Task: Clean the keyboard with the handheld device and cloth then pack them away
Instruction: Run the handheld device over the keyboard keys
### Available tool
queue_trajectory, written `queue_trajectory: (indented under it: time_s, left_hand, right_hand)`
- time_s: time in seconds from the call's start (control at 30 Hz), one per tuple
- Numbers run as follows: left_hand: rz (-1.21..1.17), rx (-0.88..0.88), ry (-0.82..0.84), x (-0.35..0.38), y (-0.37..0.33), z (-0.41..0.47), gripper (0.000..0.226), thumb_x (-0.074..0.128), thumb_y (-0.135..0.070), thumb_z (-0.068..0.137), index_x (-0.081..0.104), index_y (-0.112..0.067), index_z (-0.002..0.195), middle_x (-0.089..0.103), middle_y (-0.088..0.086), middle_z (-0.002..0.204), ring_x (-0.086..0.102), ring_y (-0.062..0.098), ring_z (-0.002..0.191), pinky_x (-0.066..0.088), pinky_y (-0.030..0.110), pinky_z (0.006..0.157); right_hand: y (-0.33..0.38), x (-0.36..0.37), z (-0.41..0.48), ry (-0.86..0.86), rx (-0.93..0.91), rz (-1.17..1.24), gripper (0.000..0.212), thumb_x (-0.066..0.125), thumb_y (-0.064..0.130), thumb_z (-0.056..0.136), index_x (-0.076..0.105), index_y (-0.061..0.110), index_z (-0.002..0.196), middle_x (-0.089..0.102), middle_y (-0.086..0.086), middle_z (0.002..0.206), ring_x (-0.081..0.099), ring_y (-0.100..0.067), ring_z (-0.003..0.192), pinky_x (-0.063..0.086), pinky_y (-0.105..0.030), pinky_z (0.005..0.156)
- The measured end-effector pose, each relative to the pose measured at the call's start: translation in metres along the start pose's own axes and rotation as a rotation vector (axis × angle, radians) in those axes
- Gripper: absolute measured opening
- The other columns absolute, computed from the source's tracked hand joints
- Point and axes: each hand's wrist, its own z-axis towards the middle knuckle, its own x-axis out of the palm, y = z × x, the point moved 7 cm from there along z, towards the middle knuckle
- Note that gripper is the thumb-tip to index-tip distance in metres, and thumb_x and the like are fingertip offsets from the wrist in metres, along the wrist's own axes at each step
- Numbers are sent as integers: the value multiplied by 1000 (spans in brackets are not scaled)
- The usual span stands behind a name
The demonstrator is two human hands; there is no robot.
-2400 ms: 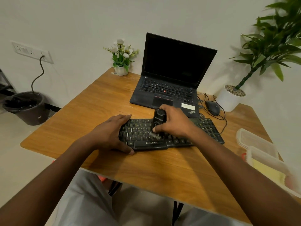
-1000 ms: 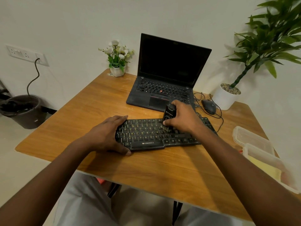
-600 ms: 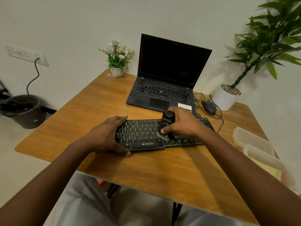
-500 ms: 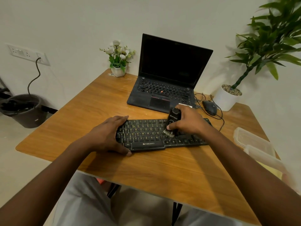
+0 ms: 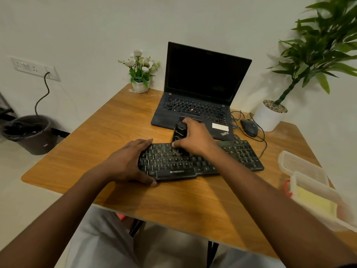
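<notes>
Across your wooden table (image 5: 92,140) stands an open black laptop (image 5: 201,88), screen dark; a small flower pot (image 5: 140,86) sits left of it, a wired mouse (image 5: 249,127) and a white-potted plant (image 5: 269,118) right. A dark bin (image 5: 32,135) stands on the floor.

Both bare forearms reach forward from the lower corners, drawing together toward the middle. The left hand (image 5: 129,163) lies palm down, fingers laid over the left end of the keyboard (image 5: 170,163) and thumb hooked round its near edge, gripping that end. The right hand (image 5: 194,141) sits a little farther out, wrist bent down, fingers curled round the black handheld device (image 5: 179,132), thumb low on its left side; the fingertips seem tucked behind it, so the exact grip is hard to read
</notes>
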Motion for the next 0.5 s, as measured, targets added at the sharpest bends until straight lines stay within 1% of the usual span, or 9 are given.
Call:
queue_trajectory:
  time_s: [0.07, 0.2, 0.27, 0.37, 0.5]
  left_hand:
    - [-2, 5, -6, 0, -1, 0, 148, 89, -77, 49, 9, -34, 166, 21, -13, 167, 24, 12, 149, 30, 34, 118]
    - [-7, 0, -11, 0, -1, -1, 148, 90, -76, 49, 10, -33, 166, 22, -13, 166, 25, 11, 148, 30, 32, 116]
    - [-6, 2, -12, 0, 0, 0, 149, 89, -77, 49, 10, -33, 166, 22, -13, 166, 25, 11, 148, 31, 32, 116]
    - [-3, 1, -6, 0, 0, -1, 148, 89, -78, 49, 9, -34, 166, 21, -13, 167, 25, 12, 149, 31, 33, 116]
    - [-9, -3, 5, 1, 1, 0, 149, 88, -79, 48, 9, -34, 166, 19, -13, 168, 23, 13, 150, 31, 36, 118]
  right_hand:
    - [11, 8, 1, 7, -27, 20, 71, 93, 25, 76, 53, 15, 133, 68, -4, 115, 69, -15, 89, 56, -23, 57]
    - [24, 17, 1, 27, -60, 46, 64, 93, 27, 75, 55, 18, 125, 68, -2, 112, 69, -15, 93, 63, -30, 68]
    - [23, 17, 1, 39, -61, 44, 64, 94, 26, 75, 55, 19, 125, 69, -2, 112, 69, -16, 93, 62, -30, 68]
    - [13, 6, -1, 45, -48, 12, 62, 94, 26, 75, 56, 19, 124, 69, -1, 109, 70, -17, 93, 57, -25, 64]
    - [-11, -17, -3, 30, -4, -64, 63, 91, 24, 78, 55, 18, 130, 68, 1, 112, 66, -16, 96, 53, -26, 72]
